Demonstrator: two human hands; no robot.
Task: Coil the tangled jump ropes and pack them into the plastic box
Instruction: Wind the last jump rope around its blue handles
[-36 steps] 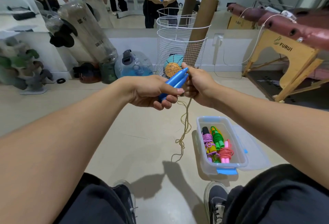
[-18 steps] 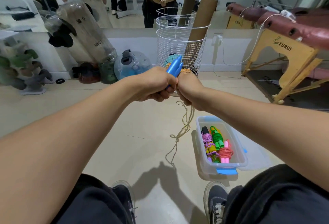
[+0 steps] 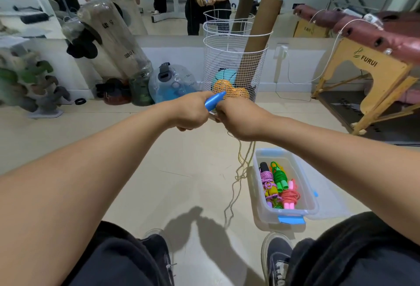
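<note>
floor point(image 3: 159, 172) pale beige, person's knees and shoes at the bottom. wire basket point(image 3: 234, 58) stands against the far wall, cardboard tubes and balls inside. clear plastic box point(image 3: 309, 197) sits open on the floor by the right foot, blue latch facing the person, its lid point(image 3: 334, 201) flat beside it on the right. in the box: coiled ropes point(image 3: 278, 183), purple with yellow handles, green, and pink-red, packed side by side, each wound tight round its handles. both arms stretched forward, hands touching in front of the basket. left hand point(image 3: 189, 112) fisted round blue handles point(image 3: 214, 101), tapered tips sticking up and right out of the fist. right hand point(image 3: 238, 118) curled tight just beside it, gripping the cord point(image 3: 241, 172). cord is thin, yellowish-tan, hangs loose from under the right hand in several slack strands, drops just left of the box, tail end reaching the floor near the hand shadows.
</note>
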